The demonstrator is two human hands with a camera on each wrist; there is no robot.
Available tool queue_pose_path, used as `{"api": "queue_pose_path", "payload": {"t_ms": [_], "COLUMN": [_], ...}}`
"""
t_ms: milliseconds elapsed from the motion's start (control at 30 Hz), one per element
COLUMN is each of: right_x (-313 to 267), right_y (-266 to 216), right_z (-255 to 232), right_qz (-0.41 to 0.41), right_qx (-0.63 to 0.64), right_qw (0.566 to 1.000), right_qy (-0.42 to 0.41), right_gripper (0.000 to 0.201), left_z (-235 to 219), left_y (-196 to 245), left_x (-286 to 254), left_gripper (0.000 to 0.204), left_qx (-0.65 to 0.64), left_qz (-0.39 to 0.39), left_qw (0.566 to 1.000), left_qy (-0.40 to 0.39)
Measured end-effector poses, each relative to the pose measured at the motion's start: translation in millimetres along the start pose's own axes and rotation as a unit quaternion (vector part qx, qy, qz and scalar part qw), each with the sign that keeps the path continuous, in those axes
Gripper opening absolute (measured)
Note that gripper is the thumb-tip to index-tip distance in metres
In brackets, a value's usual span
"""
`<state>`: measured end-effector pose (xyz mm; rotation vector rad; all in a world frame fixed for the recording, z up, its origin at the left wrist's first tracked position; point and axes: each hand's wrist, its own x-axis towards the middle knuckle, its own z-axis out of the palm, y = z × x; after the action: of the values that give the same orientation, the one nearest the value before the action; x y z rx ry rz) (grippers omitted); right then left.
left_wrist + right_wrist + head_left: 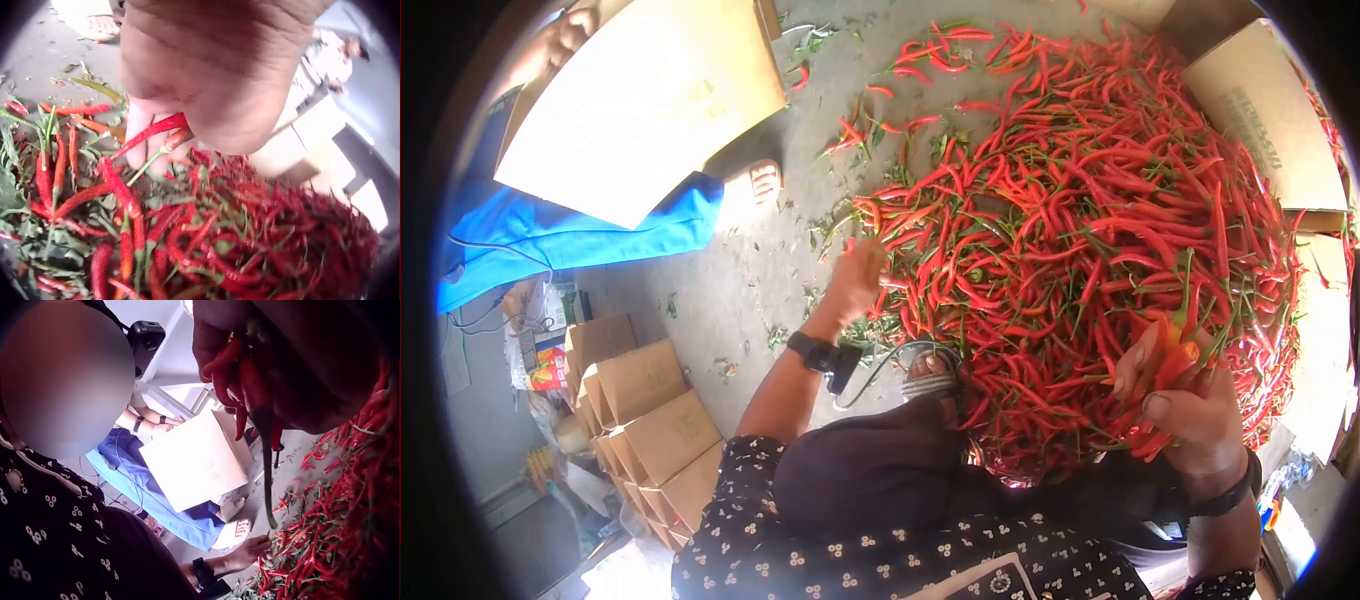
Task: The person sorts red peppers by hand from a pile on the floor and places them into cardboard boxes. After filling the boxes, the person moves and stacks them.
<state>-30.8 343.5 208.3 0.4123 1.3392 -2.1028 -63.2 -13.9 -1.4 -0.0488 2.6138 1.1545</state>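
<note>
A wide heap of red chillies point(1090, 220) with green stems covers the floor. At its left edge the left hand point(855, 280) reaches down; in the left wrist view that hand point(206, 81) has its fingers curled round a red chilli point(150, 134) and an orange-red one with a green stem. Over the heap's near right side, the right hand point(1185, 400) grips a small bunch of red and orange chillies point(1175, 360). The right wrist view shows the bunch point(250, 381) hanging from the right hand point(300, 362), a long green stem pointing down.
Another person in blue trousers point(590, 225) holds a cardboard box point(650, 110) at upper left. Folded cartons point(655, 430) stand at lower left. More boxes point(1265, 115) border the heap at right. Leaf scraps lie on the grey floor point(700, 290). The wearer's sandalled foot point(925, 370) touches the heap's edge.
</note>
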Motion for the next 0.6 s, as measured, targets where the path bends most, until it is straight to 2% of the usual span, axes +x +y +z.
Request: {"api": "queue_pose_path", "payload": {"t_ms": [33,67,133,167,200,267,300,400,433,467,533,600], "right_x": [1.2,2.7,5.5,6.2,6.7,7.9,8.6,8.1,6.7,5.7,6.4,7.6], "right_y": [-0.3,-0.7,-0.8,-0.8,-0.5,-0.4,-0.3,-0.7,0.1,0.7,0.0,-1.7], "right_z": [0.4,1.7,5.0,5.9,6.8,10.9,15.0,17.1,16.6,16.0,14.7,15.0], "right_qz": [-0.005,-0.004,-0.007,-0.007,-0.007,-0.007,-0.005,-0.003,0.001,-0.001,-0.005,0.001], "right_qx": [-0.001,-0.002,-0.001,-0.002,-0.006,-0.010,-0.035,-0.061,-0.060,-0.061,-0.053,-0.063], "right_qw": [1.000,1.000,1.000,1.000,1.000,1.000,0.999,0.998,0.998,0.998,0.998,0.998], "right_qy": [-0.004,-0.007,-0.011,-0.014,-0.009,-0.004,0.008,0.027,0.032,0.031,0.030,0.026], "right_gripper": [0.049,0.049,0.047,0.047,0.046,0.044,0.043,0.042,0.041,0.041,0.042,0.042], "left_z": [-7.0,-12.4,-19.9,-18.1,-12.8,1.1,5.8,5.4,1.6,-1.7,-13.2,-21.8], "left_y": [-5.0,-15.6,-33.2,-34.9,-42.3,-57.6,-44.1,-24.4,-20.5,-22.4,-26.0,-27.8], "left_x": [4.2,8.8,17.0,19.6,24.2,33.5,34.1,34.3,32.3,30.3,30.6,33.1], "left_gripper": [0.020,0.020,0.026,0.029,0.029,0.035,0.037,0.033,0.026,0.026,0.024,0.026], "left_qx": [-0.153,-0.153,0.070,0.097,0.097,0.221,0.281,0.295,0.222,0.222,0.054,0.043], "left_qz": [-0.154,-0.156,-0.119,-0.055,-0.055,-0.005,-0.060,-0.046,-0.056,-0.054,-0.096,-0.100], "left_qw": [0.976,0.976,0.988,0.990,0.990,0.975,0.958,0.953,0.973,0.973,0.994,0.994], "left_qy": [0.017,0.019,0.069,0.087,0.089,0.000,-0.009,-0.051,-0.038,-0.036,0.012,0.014]}}
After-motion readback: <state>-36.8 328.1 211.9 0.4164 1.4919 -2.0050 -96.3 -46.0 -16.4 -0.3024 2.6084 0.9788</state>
